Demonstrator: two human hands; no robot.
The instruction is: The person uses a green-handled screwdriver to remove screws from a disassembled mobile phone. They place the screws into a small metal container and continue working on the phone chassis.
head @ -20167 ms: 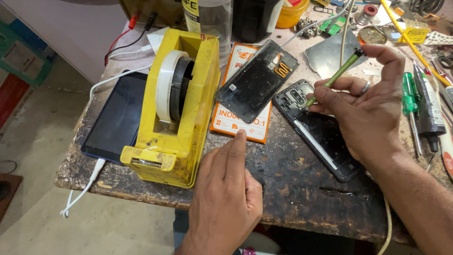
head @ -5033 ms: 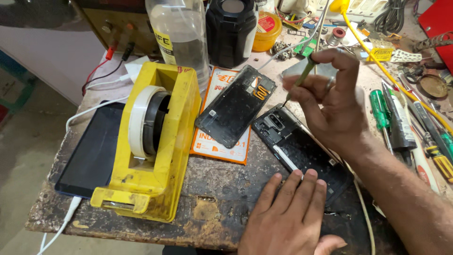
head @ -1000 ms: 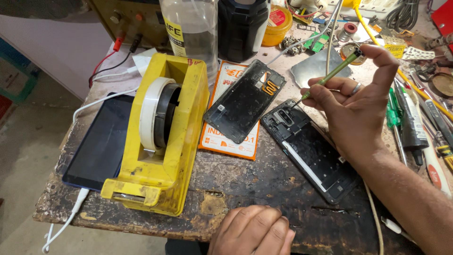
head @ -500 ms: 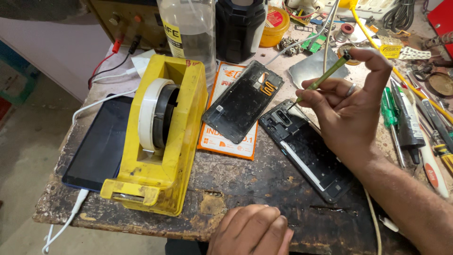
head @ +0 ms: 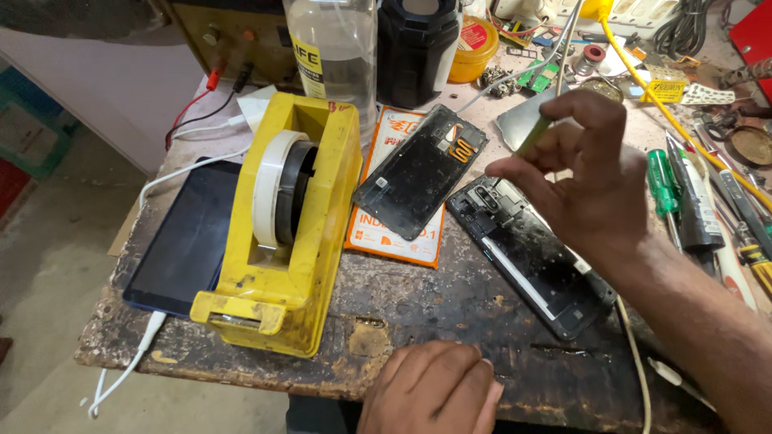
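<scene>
My right hand (head: 583,181) is raised over the bench and pinches a thin green-handled screwdriver (head: 533,135) between thumb and fingers. Just below it lies an opened black phone body (head: 531,257) with its insides exposed. To the left of that, a black phone back cover (head: 420,170) rests on an orange and white card (head: 392,233). My left hand (head: 434,390) lies flat at the front edge of the worn bench, holding nothing, its fingers close together.
A big yellow tape dispenser (head: 281,233) with a white roll stands at the left, beside a dark tablet (head: 185,237) on a white cable. A clear bottle (head: 334,44) and black canister (head: 418,48) stand behind. Screwdrivers (head: 667,189) and tools crowd the right.
My right hand has lifted the screwdriver off the phone body and turned it more upright. My left hand stays at the front edge of the bench.
</scene>
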